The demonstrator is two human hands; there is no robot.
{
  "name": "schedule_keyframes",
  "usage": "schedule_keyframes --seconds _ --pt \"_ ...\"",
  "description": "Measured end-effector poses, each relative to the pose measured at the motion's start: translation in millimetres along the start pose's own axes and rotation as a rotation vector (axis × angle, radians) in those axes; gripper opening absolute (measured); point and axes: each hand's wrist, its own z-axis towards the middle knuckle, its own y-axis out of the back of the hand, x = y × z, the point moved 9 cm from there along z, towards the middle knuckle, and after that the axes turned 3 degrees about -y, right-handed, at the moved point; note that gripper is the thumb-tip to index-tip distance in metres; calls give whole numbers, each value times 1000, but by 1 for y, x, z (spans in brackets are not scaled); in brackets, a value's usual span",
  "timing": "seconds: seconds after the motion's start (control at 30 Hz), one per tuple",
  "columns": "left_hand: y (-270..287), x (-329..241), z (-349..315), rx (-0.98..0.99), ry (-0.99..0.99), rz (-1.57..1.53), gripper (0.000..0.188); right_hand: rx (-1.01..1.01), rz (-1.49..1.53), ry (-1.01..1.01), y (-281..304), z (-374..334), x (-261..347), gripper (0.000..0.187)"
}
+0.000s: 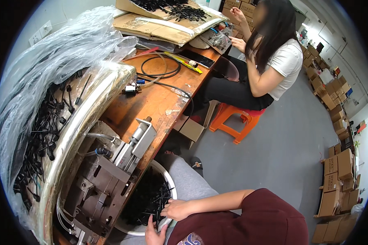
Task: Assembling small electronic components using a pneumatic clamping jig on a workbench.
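A round white basket (171,182) full of thin black plastic parts (145,200) rests by my lap, beside the bench. Over its near rim, my right hand (178,210) has its fingers curled down to the black parts. What they hold, if anything, is hidden. Close by, my left hand (154,233) reaches in from the lower edge with thumb and forefinger apart, its fingertips near the parts. A metal fixture (98,196) with clamps and an air cylinder (140,132) sits on the bench to the left of the basket; neither hand touches it.
A padded tray edge (79,118) and plastic sheeting (61,45) border more black stemmed parts at left. Hoses, a phone (196,58) and cardboard (155,29) lie on the wooden bench (159,98). A co-worker (270,61) sits on an orange stool (235,122). Boxes (335,171) line the right wall.
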Motion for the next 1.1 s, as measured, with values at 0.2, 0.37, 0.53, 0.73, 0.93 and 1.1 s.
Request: schedule_keyframes --seconds 0.2,0.37,0.53,0.73,0.93,1.1 --pt "10 -16 2 -168 -61 -264 84 -52 211 6 13 11 5 46" --pt "44 6 -2 -373 -64 -382 86 -155 185 46 30 21 14 54" --pt "64 7 -11 -533 -18 -269 70 -205 -91 2 62 7 39 47" --pt "50 -17 -27 -474 -69 -285 64 -266 57 210 121 -12 101 34" --pt "112 -130 -71 -681 -512 -201 46 -740 335 527 238 -52 176 30" --pt "188 -202 -124 -966 -882 -393 36 -1261 714 692 255 -66 207 38"
